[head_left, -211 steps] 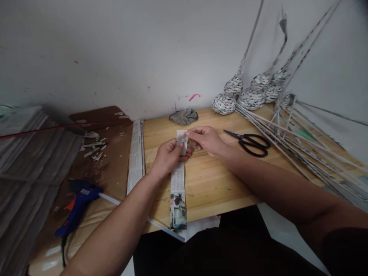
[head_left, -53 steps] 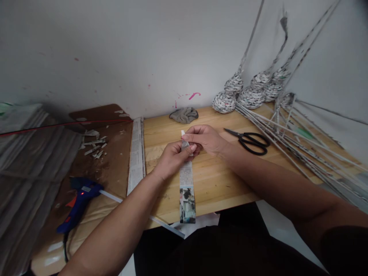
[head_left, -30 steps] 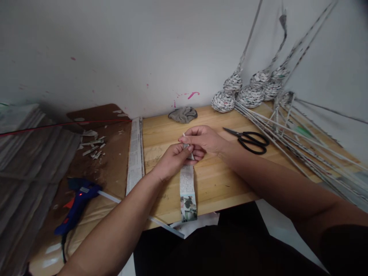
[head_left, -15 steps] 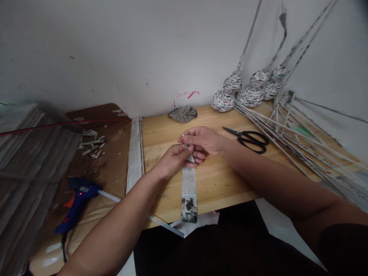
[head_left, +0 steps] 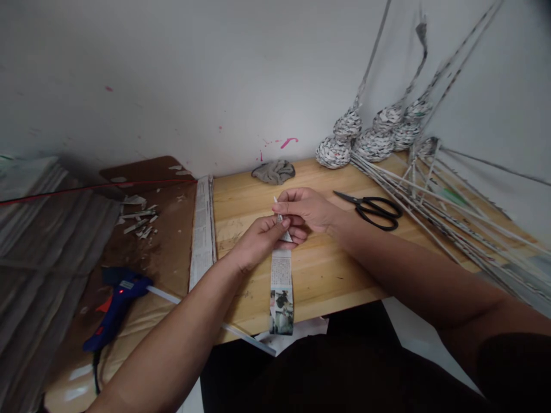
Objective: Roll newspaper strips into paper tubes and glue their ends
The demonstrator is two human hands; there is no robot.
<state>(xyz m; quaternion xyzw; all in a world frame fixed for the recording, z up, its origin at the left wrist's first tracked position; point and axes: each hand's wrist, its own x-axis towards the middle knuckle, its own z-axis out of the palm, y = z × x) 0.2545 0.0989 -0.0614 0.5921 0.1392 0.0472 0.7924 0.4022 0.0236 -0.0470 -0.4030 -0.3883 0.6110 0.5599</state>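
Note:
A strip of newspaper (head_left: 282, 269) hangs down from both hands over the board's front edge, with print above and a dark photo at its lower end. My left hand (head_left: 267, 235) pinches the strip's upper part between thumb and fingers. Close against it, my right hand (head_left: 301, 209) grips the narrow, pale rolled tip that sticks up past the fingertips. Near the fingers the paper tapers to a folded or twisted point. Part of the strip is hidden behind the fingers.
Black scissors (head_left: 372, 209) lie right of my hands. Behind sits a grey cloth (head_left: 274, 171). Woven paper gourd shapes (head_left: 333, 152) and several paper sticks (head_left: 430, 212) are at the right. On the left are a blue glue gun (head_left: 116, 304), newspaper strips (head_left: 202, 223) and paper scraps (head_left: 140, 218).
My right fingers have shifted slightly, and more of the pale tip shows above them. The hanging end of the strip has swung slightly left.

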